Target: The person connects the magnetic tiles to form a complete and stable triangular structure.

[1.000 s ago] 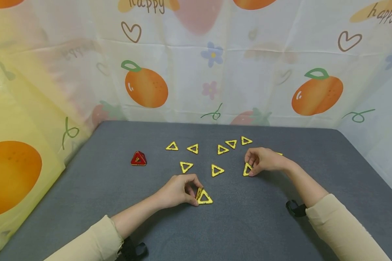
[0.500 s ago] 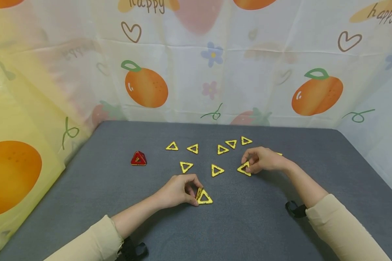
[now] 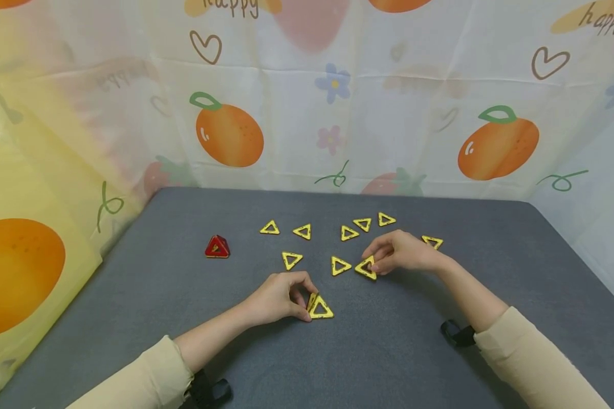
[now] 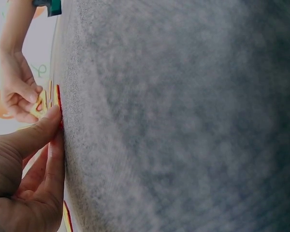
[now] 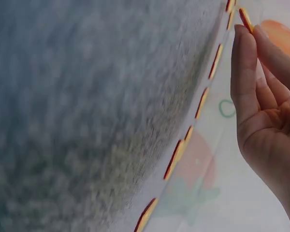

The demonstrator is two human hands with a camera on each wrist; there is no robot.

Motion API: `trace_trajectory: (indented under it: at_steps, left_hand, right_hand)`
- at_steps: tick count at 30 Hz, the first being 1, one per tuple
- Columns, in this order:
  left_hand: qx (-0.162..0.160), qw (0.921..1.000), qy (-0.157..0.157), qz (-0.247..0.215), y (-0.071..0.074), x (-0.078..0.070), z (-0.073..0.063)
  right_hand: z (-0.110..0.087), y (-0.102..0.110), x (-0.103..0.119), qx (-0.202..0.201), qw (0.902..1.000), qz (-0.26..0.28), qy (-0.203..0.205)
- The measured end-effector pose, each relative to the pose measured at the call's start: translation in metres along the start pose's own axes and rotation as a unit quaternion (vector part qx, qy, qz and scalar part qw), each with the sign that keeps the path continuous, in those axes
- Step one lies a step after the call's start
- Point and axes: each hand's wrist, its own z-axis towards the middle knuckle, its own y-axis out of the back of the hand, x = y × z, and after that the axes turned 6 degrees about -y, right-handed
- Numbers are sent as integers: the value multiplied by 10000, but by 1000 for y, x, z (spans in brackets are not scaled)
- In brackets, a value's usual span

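My left hand (image 3: 278,298) rests low over the table and pinches yellow triangular magnetic tiles (image 3: 323,315) by their left side. One tile faces up and a second leans against it; how they join is partly hidden by the fingers. My right hand (image 3: 401,251) pinches another open-centred triangular tile (image 3: 364,273) between thumb and fingers. In the right wrist view that tile (image 5: 245,20) is seen edge-on, yellow with a red side, held off the table. Just left of it lies a loose yellow tile (image 3: 334,272).
A small red pyramid (image 3: 217,247) stands at the left. Several loose yellow triangles lie farther back, among them one tile (image 3: 292,267) beyond my left hand and another (image 3: 432,237) behind my right wrist. The grey table (image 3: 389,352) meets a printed curtain (image 3: 286,113) at its far edge.
My right hand has moved left with its tile, which has turned and now appears lifted. The tile behind the right wrist shows more fully. My left hand keeps its place.
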Motion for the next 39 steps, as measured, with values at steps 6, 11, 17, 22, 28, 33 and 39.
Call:
trace_trajectory:
  at_steps: [6, 11, 17, 22, 28, 33, 39]
  left_hand:
    - [7, 10000, 11, 5, 1, -1, 0]
    - [4, 10000, 18, 46, 0, -2, 1]
    - [-37, 9999, 8, 105, -1, -3, 1]
    - [-24, 10000, -5, 83, -2, -3, 1]
    - [1, 10000, 9, 56, -1, -2, 1]
    - [-14, 10000, 1, 82, -1, -2, 1]
    - [-47, 9999, -12, 158, -1, -1, 1]
  right_hand:
    - [1, -11, 9, 67, 9998, 119, 120]
    - [1, -18, 16, 115, 9996, 210, 177]
    - [3, -29, 23, 117, 9992, 175, 333]
    - [3, -41, 32, 155, 9992, 56, 352]
    - [4, -52, 40, 211, 9987, -68, 451]
    - [5, -58, 44, 242, 9985, -82, 482]
    - [6, -63, 47, 185, 9977, -270, 598]
